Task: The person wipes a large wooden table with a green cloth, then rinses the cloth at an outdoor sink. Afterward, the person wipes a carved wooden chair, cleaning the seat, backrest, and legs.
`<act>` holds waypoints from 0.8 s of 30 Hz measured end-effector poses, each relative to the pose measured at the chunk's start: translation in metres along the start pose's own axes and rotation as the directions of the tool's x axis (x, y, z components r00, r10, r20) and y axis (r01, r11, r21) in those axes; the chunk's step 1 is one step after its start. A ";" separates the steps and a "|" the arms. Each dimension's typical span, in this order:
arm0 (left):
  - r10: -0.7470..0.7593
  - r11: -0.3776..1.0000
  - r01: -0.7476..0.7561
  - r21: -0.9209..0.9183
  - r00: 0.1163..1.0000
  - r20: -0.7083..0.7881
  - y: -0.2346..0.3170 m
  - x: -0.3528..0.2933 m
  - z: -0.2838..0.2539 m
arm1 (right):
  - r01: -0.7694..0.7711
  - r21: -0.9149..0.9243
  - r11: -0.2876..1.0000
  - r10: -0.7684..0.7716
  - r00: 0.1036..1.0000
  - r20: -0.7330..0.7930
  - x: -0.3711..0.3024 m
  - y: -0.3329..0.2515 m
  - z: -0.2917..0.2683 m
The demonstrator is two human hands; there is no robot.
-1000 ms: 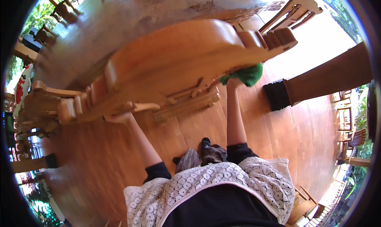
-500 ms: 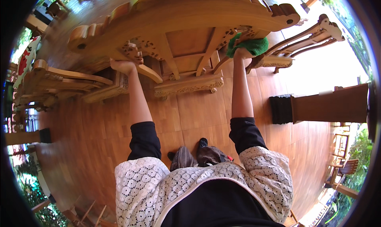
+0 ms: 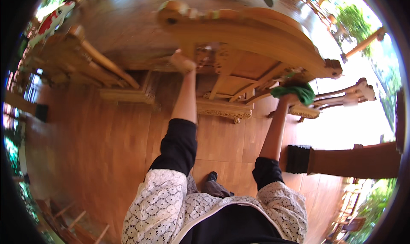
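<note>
A carved wooden chair [image 3: 256, 32] with a curved top rail and panelled back stands before me, tilted across the view. My right hand [image 3: 288, 100] is closed on a green cloth [image 3: 302, 93] against the right side of the chair's back. My left hand [image 3: 184, 64] is at the left side of the back, close to the carved part below the rail. It is blurred and its fingers are partly hidden, so its grip and any contact are unclear.
Another carved wooden chair [image 3: 102, 64] stands to the left, and one more [image 3: 341, 99] to the right. A wooden post with a dark base [image 3: 298, 159] is at the right. A red and white fish-shaped object [image 3: 49, 24] is at the far left.
My view has swung, so the chair appears further right and more slanted. Both hands appear further right beside it, the green cloth still in my right hand.
</note>
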State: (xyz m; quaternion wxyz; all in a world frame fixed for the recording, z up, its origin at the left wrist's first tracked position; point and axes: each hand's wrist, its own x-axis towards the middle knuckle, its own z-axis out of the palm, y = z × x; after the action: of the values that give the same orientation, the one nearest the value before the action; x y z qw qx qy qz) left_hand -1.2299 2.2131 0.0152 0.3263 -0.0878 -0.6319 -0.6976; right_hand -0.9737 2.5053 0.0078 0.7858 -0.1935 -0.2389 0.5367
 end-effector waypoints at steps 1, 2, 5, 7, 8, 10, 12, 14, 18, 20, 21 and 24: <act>0.091 0.994 -0.092 0.066 0.996 0.018 -0.002 0.003 -0.007 | -0.055 0.021 0.998 0.054 0.998 0.044 -0.022 -0.009 0.005; 0.163 0.981 -0.166 0.104 0.986 0.039 -0.003 0.002 -0.007 | -0.101 0.043 0.994 0.097 0.991 0.096 -0.038 -0.027 0.003; 0.030 0.999 -0.018 -0.051 0.970 0.240 0.017 0.004 -0.019 | -0.227 0.093 0.969 0.199 0.949 0.243 -0.101 -0.065 0.009; -0.099 0.961 0.216 -0.176 0.855 0.509 0.012 0.006 -0.034 | -0.323 0.109 0.940 0.266 0.894 0.360 -0.165 -0.094 0.029; -0.114 0.889 0.350 -0.296 0.794 0.597 0.012 0.006 -0.047 | -0.353 0.063 0.934 0.303 0.872 0.385 -0.217 -0.117 0.063; -0.136 0.763 0.553 -0.333 0.642 0.755 0.027 -0.009 -0.095 | -0.572 0.215 0.791 0.391 0.744 0.543 -0.259 -0.116 0.049; -0.214 0.723 0.664 -0.191 0.478 0.852 0.035 -0.002 -0.169 | -0.538 0.017 0.843 0.437 0.703 0.561 -0.320 -0.122 0.069; -0.327 0.583 0.801 -0.133 0.382 0.864 0.011 0.012 -0.246 | -0.572 -0.075 0.817 0.496 0.629 0.599 -0.380 -0.117 0.089; -0.682 0.519 0.854 0.012 0.406 0.609 -0.021 0.057 -0.364 | -0.743 -0.002 0.669 0.546 0.490 0.680 -0.473 -0.075 0.108; -0.765 0.547 0.837 0.007 0.496 0.411 -0.044 0.106 -0.419 | -0.747 -0.015 0.665 0.549 0.475 0.687 -0.523 -0.032 0.121; -0.767 0.583 0.812 -0.008 0.554 0.324 -0.061 0.140 -0.445 | -0.705 -0.052 0.707 0.545 0.496 0.676 -0.550 0.001 0.132; -0.726 0.655 0.750 -0.090 0.658 0.199 -0.069 0.221 -0.465 | -0.757 -0.071 0.650 0.667 0.523 0.531 -0.610 0.037 0.189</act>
State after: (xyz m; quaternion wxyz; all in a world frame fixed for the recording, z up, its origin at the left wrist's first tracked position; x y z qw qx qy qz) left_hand -1.3046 1.6992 -0.0099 -0.0411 0.0999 -0.5749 -0.8111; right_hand -1.3006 1.9567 0.0381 0.4153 -0.0567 -0.2918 0.8597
